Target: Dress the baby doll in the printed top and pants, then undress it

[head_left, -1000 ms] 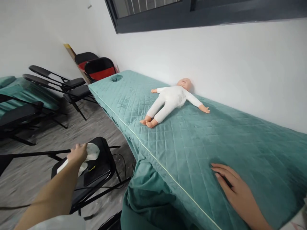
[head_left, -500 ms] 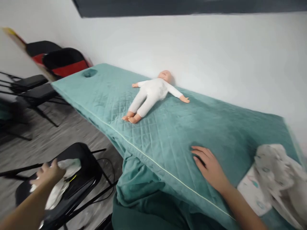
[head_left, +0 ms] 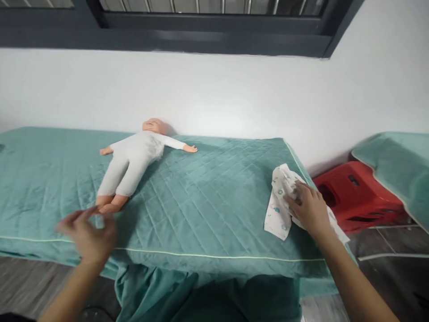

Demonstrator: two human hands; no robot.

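My right hand (head_left: 310, 210) is at the right end of the bed, its fingers closed on a crumpled white printed baby garment (head_left: 278, 217). One flat, sleeve-like part of the garment lies toward the left, and some of the rest is hidden under my hand and wrist. Blurred by motion, my left hand (head_left: 90, 235) hovers near the bed's front edge with fingers apart and nothing in it. Just beyond it are the feet of a baby doll (head_left: 134, 156), which lies on its back in a white body with arms spread, head toward the wall.
The bed has a quilted green cover (head_left: 214, 201) with a pale piped edge. Behind it are a white wall (head_left: 234, 94) and a dark window frame (head_left: 208, 40). A red plastic stool (head_left: 362, 192) stands at the right, beside another green-covered surface (head_left: 398, 156).
My view has swung right, bringing the red stool in and the black chairs out. My left hand has left the white items on the chair; my right hand has moved onto the garment.
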